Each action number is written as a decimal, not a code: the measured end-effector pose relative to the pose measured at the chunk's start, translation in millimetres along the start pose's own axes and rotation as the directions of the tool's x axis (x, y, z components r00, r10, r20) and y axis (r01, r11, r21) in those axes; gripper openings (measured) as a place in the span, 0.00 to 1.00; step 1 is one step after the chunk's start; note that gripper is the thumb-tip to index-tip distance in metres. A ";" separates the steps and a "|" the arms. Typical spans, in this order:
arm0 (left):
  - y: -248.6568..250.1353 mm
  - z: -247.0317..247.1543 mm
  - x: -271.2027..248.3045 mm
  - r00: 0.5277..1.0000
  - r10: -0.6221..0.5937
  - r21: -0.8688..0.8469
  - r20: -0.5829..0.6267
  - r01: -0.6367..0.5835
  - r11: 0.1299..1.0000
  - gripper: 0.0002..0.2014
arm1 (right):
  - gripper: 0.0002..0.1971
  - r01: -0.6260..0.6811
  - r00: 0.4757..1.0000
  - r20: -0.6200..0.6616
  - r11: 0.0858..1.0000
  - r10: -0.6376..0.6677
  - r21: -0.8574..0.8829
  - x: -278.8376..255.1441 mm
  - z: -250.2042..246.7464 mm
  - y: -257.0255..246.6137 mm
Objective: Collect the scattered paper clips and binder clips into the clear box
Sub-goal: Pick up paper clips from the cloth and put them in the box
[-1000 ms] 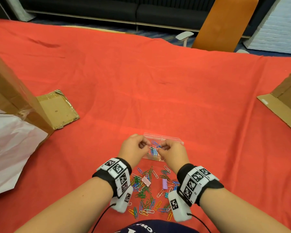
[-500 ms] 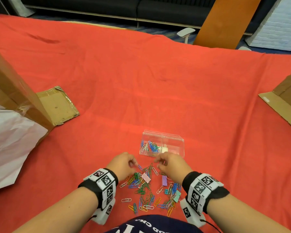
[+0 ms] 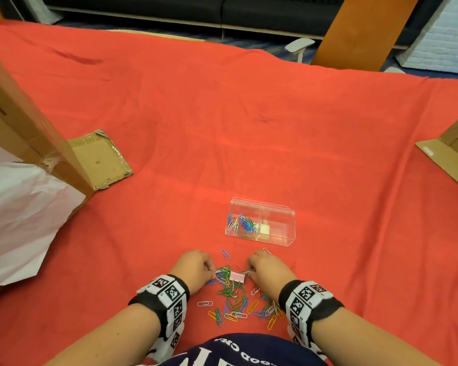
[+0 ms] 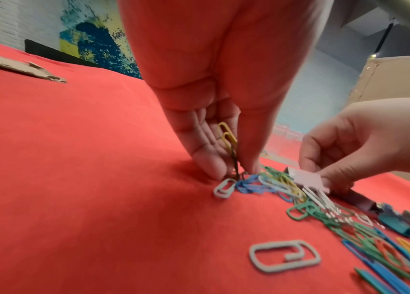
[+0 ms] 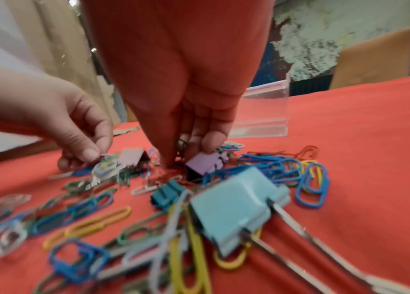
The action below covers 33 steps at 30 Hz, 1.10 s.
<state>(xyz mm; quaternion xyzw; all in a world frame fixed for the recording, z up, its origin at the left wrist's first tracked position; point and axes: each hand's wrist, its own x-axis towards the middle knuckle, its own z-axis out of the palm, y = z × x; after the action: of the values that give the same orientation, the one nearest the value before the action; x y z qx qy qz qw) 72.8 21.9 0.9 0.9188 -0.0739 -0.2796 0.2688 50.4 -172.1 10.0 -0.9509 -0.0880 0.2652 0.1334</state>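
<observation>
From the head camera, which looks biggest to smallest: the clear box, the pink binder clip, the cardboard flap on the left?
1. cardboard flap
2. clear box
3. pink binder clip

The clip lies nearest the camera yet looks smallest.

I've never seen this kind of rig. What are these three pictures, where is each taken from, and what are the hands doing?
There is no machine here: a person works with bare hands and wears three cameras. The big picture comes from the head camera, looking down at a red cloth. The other two come from wrist cameras that look along each hand. On the cloth lie loose paper clips, binder clips and a clear box with some clips already in it. The left hand pinches a few paper clips, a yellow clip among them. The right hand reaches into the pile with its fingertips by a purple binder clip; I cannot tell whether it grips anything.
</observation>
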 end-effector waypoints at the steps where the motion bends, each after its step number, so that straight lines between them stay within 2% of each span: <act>1: 0.1 -1.8 0.1 1.000 0.005 -0.007 -0.001 -0.005 1.000 0.16 | 0.09 -0.020 1.000 -0.020 0.999 0.021 0.039 -1.3 -2.0 0.7; 3: 2.9 -7.0 1.3 1.000 0.017 -0.045 -0.013 -0.017 0.999 0.15 | 0.07 -0.051 0.995 -0.080 0.990 0.062 0.130 -3.8 -9.9 1.3; 6: 15.6 -18.6 2.7 0.996 0.057 -0.128 -0.066 -0.065 0.990 0.11 | 0.06 -0.030 0.977 -0.198 0.964 0.085 0.266 -7.8 -25.3 1.0; 11: 48.4 -38.7 11.2 0.978 0.117 -0.296 -0.174 -0.165 0.941 0.04 | 0.03 0.039 0.914 -0.361 0.848 0.183 0.528 -2.1 -52.3 -4.3; 13: 60.1 -44.5 18.3 0.967 0.118 -0.342 -0.225 -0.192 0.920 0.04 | 0.03 0.050 0.896 -0.370 0.772 0.246 0.633 5.2 -61.1 -6.2; 16: 72.7 -49.7 30.8 0.952 0.071 -0.424 -0.299 -0.198 0.884 0.07 | 0.14 0.030 0.880 -0.338 0.669 0.335 0.743 16.3 -68.5 -7.7; 18: 77.3 -50.3 38.1 0.945 0.049 -0.434 -0.323 -0.194 0.880 0.09 | 0.15 0.019 0.876 -0.320 0.637 0.361 0.771 21.0 -71.1 -7.9; 20: 80.4 -49.5 43.8 0.940 0.045 -0.416 -0.338 -0.192 0.889 0.06 | 0.12 0.022 0.871 -0.325 0.632 0.368 0.775 24.3 -72.9 -9.0; 22: 80.9 -48.4 48.3 0.933 0.041 -0.365 -0.358 -0.180 0.913 0.03 | 0.05 0.021 0.875 -0.325 0.642 0.359 0.767 25.6 -73.9 -10.1; 25: 74.0 -46.1 50.8 0.940 0.039 -0.301 -0.340 -0.148 0.942 0.14 | 0.13 -0.013 0.891 -0.321 0.726 0.320 0.687 25.3 -70.2 -6.1; 28: 61.7 -43.5 43.5 0.942 0.056 -0.244 -0.331 -0.143 0.959 0.12 | 0.12 0.021 0.909 -0.356 0.830 0.215 0.557 15.7 -62.5 -2.0; 30: 51.5 -36.4 34.8 0.952 0.068 -0.208 -0.299 -0.135 0.969 0.09 | 0.10 0.044 0.947 -0.300 0.874 0.119 0.484 7.4 -50.7 1.1; 33: 34.3 -20.1 19.6 0.978 0.105 -0.115 -0.178 -0.126 0.985 0.07 | 0.13 0.024 0.994 -0.105 0.961 0.006 0.275 -2.1 -30.1 7.3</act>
<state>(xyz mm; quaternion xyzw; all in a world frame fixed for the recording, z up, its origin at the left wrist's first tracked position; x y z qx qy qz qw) 100.7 -3.6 24.0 0.9148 -0.0862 -0.1876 0.3472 65.2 -185.9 33.6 -0.9352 -0.0474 0.2239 0.2702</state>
